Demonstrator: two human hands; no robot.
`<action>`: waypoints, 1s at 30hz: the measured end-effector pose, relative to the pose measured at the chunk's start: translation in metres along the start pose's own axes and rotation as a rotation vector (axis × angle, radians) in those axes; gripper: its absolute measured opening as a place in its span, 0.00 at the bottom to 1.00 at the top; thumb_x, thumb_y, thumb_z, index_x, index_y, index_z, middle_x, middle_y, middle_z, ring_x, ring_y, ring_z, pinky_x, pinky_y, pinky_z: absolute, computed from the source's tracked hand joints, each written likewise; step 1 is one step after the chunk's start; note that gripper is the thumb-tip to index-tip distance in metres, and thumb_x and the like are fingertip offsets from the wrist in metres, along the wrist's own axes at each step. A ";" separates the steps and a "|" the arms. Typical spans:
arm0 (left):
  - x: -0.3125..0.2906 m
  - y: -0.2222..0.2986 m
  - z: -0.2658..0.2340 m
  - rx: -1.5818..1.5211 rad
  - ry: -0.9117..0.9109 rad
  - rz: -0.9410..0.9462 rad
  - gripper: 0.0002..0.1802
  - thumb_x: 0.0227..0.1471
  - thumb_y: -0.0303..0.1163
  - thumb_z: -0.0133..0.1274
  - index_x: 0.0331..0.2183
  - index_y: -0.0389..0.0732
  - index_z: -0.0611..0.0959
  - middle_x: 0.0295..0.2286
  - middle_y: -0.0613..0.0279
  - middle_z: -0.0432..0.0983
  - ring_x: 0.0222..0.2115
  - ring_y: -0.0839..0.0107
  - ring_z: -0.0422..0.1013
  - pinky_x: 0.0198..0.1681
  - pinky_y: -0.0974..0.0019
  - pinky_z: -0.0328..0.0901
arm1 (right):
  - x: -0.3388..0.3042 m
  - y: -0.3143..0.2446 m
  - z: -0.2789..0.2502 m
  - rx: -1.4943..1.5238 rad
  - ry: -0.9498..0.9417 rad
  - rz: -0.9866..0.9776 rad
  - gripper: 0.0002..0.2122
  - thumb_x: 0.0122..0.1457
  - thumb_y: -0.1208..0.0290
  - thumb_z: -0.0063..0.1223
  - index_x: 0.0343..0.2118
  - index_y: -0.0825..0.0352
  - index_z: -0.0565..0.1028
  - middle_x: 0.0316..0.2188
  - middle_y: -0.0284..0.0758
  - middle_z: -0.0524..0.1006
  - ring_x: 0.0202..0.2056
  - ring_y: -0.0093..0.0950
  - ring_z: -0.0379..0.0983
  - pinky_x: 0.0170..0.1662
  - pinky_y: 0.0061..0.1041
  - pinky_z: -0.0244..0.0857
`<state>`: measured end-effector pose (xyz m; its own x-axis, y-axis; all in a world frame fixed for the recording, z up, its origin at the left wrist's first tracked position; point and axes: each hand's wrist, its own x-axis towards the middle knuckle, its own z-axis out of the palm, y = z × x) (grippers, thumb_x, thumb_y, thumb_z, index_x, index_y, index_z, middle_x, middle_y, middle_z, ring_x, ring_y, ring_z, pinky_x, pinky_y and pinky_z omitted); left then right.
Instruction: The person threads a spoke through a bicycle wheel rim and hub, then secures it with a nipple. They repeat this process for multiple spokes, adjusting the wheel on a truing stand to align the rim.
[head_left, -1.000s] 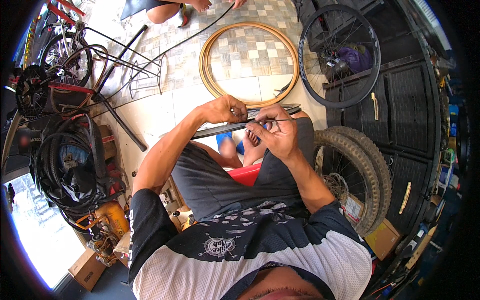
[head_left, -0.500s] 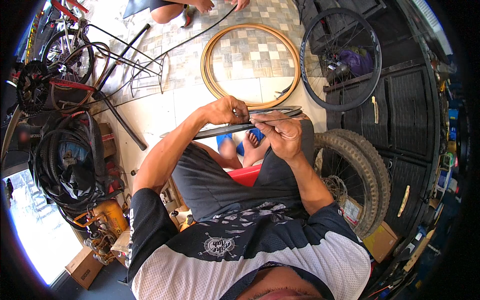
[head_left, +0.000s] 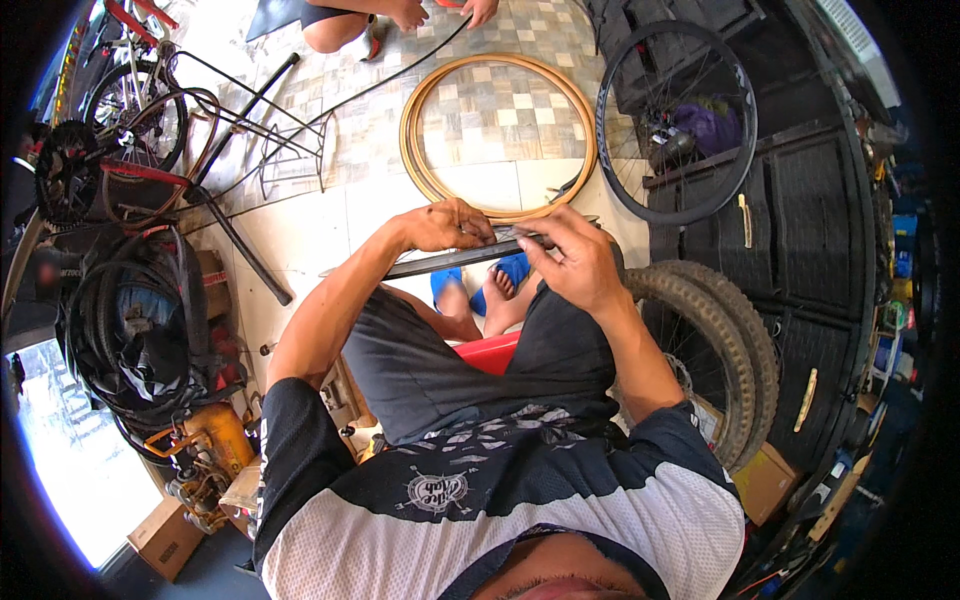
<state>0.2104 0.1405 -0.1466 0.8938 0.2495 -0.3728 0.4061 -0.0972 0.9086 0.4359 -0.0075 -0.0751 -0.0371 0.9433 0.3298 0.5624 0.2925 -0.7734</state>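
Black rim [head_left: 440, 262], near edge facing open room, meets left hand [head_left: 447, 226] and right hand [head_left: 574, 256], each grip's closure unclear.

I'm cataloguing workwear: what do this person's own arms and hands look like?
The left sleeve and right sleeve are short and dark. Below them, both forearms are bare, with nothing visibly worn at the wrists. The left hand and right hand are gloveless, with dark smudges on the fingers.

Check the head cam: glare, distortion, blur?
Head view: glare burns out a lower-left patch and whitens the upper-left floor; fisheye curves the black cabinet at right, corners go black; left hand and right hand look fairly sharp.
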 end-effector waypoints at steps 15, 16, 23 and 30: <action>-0.048 0.038 -0.005 0.245 0.606 0.086 0.17 0.57 0.30 0.62 0.48 0.34 0.87 0.42 0.45 0.84 0.45 0.52 0.80 0.50 0.56 0.72 | -0.025 -0.008 -0.008 -0.257 -0.096 -0.060 0.17 0.57 0.68 0.69 0.50 0.58 0.85 0.34 0.33 0.76 0.27 0.30 0.78 0.30 0.30 0.73; -0.061 0.043 0.002 0.303 0.808 0.131 0.15 0.58 0.29 0.62 0.47 0.36 0.87 0.41 0.47 0.83 0.44 0.49 0.79 0.49 0.54 0.72 | -0.030 -0.005 -0.002 -0.287 -0.104 -0.082 0.17 0.57 0.67 0.69 0.51 0.58 0.84 0.34 0.33 0.76 0.28 0.30 0.79 0.30 0.31 0.74; -0.127 0.032 0.118 0.762 1.199 0.086 0.21 0.50 0.26 0.68 0.48 0.40 0.87 0.46 0.54 0.79 0.46 0.54 0.76 0.48 0.53 0.70 | -0.036 0.011 0.030 -0.395 -0.033 -0.225 0.18 0.57 0.69 0.69 0.52 0.59 0.83 0.42 0.32 0.80 0.31 0.31 0.83 0.33 0.29 0.77; -0.119 0.006 0.143 0.869 1.340 -0.048 0.26 0.52 0.24 0.67 0.54 0.42 0.85 0.50 0.54 0.78 0.51 0.54 0.73 0.57 0.51 0.67 | -0.039 0.022 0.040 -0.465 0.026 -0.242 0.17 0.55 0.75 0.70 0.49 0.59 0.84 0.40 0.32 0.82 0.32 0.32 0.83 0.32 0.30 0.75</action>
<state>0.1333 -0.0276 -0.1235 0.2624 0.8504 0.4561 0.8266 -0.4419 0.3485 0.4166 -0.0319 -0.1262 -0.1943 0.8517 0.4866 0.8479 0.3952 -0.3532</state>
